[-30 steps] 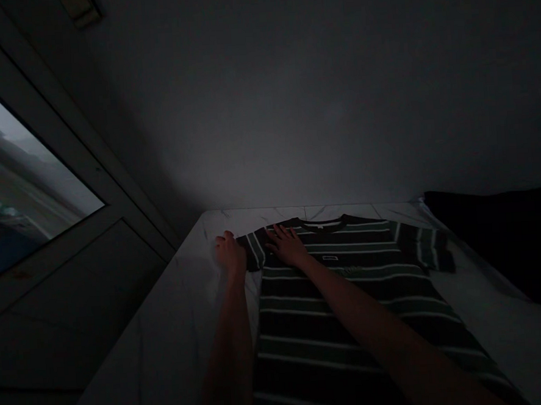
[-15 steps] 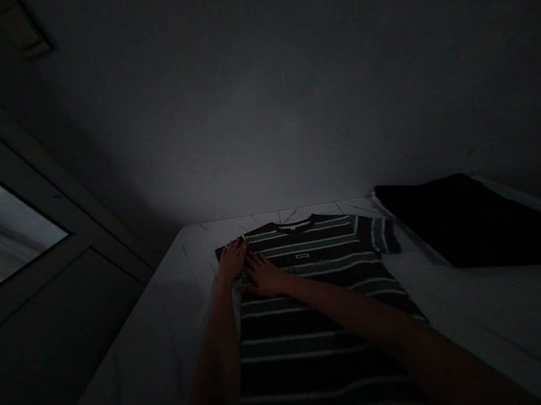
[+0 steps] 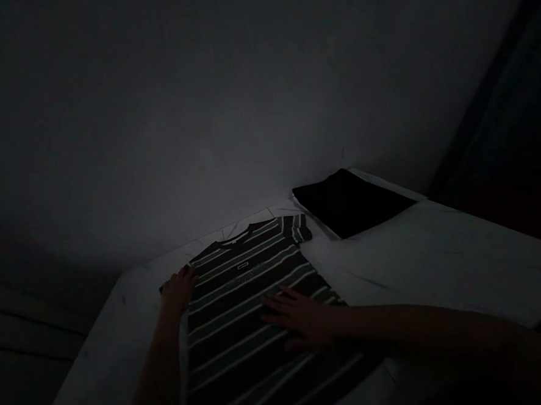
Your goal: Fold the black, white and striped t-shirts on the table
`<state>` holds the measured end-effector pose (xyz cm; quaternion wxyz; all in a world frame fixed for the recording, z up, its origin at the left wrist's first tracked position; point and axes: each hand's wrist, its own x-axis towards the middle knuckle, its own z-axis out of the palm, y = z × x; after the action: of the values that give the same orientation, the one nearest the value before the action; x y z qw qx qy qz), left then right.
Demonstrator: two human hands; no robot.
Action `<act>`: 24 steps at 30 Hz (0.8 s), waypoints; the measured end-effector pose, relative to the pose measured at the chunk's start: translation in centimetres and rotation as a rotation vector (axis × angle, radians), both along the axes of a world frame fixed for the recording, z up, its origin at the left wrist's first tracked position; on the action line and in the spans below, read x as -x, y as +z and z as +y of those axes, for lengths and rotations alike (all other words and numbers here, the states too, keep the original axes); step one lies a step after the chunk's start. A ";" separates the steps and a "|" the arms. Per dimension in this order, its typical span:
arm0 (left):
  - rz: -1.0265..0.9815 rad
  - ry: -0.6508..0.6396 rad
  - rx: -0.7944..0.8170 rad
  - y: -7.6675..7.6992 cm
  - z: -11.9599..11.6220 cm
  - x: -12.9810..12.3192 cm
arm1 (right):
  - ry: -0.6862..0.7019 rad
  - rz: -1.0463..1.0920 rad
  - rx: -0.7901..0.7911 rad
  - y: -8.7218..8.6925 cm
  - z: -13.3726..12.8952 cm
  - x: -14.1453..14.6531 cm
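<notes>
A dark T-shirt [image 3: 240,302] with green and white stripes lies spread on a white, marble-patterned surface [image 3: 411,261], its neckline toward the wall. Over the sleeve at the shirt's left side rests my left hand [image 3: 178,289], palm down with fingers stretched out. My right hand [image 3: 300,317] is above the shirt's middle right, fingers spread, seemingly touching the cloth. Neither hand grasps anything that I can see. A small label print and some lettering show on the chest. The lower hem is out of view.
Folded black cloth [image 3: 348,204] lies near the wall, to the right of the shirt. A grey wall [image 3: 210,108] rises behind the surface. Dark shapes fill the far right. The whole scene is dimly lit.
My right hand has moved from beside the left hand across to the shirt's middle right. My left hand stays at the sleeve. The view has turned rightward, and the door has largely left it.
</notes>
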<state>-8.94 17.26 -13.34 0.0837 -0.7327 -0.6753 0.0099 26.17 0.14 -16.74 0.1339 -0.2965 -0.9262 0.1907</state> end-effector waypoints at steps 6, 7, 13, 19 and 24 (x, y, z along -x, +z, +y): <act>-0.026 -0.175 0.104 3.1 1.2 -11.0 | 0.246 0.195 0.125 1.0 -7.2 -4.4; -0.053 -0.230 0.117 2.9 1.3 -13.9 | 0.256 0.196 0.157 1.1 -7.8 -4.7; -0.215 -0.330 0.041 -1.2 -0.8 -30.7 | 0.338 0.170 0.461 2.1 -6.0 -7.0; -0.405 -0.236 -0.184 -6.0 -3.1 -35.9 | -0.600 0.174 0.186 4.8 6.0 -14.4; -0.459 -0.274 -0.238 -7.4 -3.2 -35.5 | -0.898 -0.023 -0.099 4.7 15.1 -17.0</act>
<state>26.61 14.03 -20.76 0.0149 -0.7851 -0.5679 -0.2468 43.18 15.27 -12.05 0.2071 -0.6644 -0.7151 0.0658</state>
